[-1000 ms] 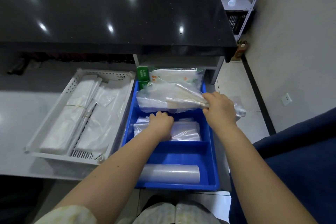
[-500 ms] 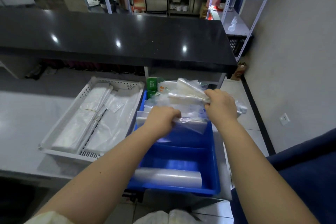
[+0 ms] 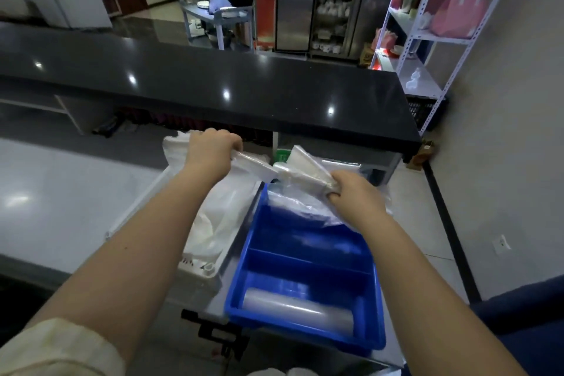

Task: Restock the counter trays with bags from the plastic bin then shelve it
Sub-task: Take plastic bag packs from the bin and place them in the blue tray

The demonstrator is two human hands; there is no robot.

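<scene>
Both arms outstretched, left hand point(image 3: 210, 151) fisted, right hand point(image 3: 354, 192) fisted (fingers curled)

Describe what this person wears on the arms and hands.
The left hand and right hand are bare: no gloves, rings or watch show. The forearms are bare too. A cream sleeve sits pushed up near the left elbow; no sleeve shows on the right arm.

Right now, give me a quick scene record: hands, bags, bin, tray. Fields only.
left hand: grips clear bags above the white tray
right hand: grips crumpled bags above the far end of the blue bin
bin layout: right of the tray, divided into compartments
plastic roll: lying in the bin's near compartment
one bundle or two: cannot tell
</scene>
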